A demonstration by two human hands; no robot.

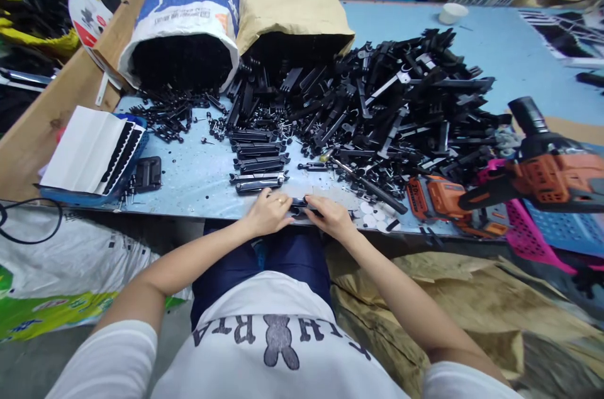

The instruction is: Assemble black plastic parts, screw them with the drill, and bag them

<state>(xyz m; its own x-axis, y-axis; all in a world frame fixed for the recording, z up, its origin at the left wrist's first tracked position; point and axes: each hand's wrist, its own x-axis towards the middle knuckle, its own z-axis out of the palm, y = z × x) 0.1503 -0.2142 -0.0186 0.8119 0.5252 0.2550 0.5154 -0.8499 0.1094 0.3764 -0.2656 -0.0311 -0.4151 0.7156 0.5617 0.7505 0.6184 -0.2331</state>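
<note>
black part [299, 205] between both hands' fingers [289, 209]

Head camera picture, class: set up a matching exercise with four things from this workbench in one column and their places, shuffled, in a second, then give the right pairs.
Things:
1. orange power drill
2. white cup
3. blue-and-white sack
4. black part in both hands

Places:
A. at the near edge of the table, between the left hand and right hand
B. far side of the blue table, beyond the black pile
C. right side, above a pink basket
D. far left, lying open toward the table

Pairs: 1-C, 2-B, 3-D, 4-A
</note>
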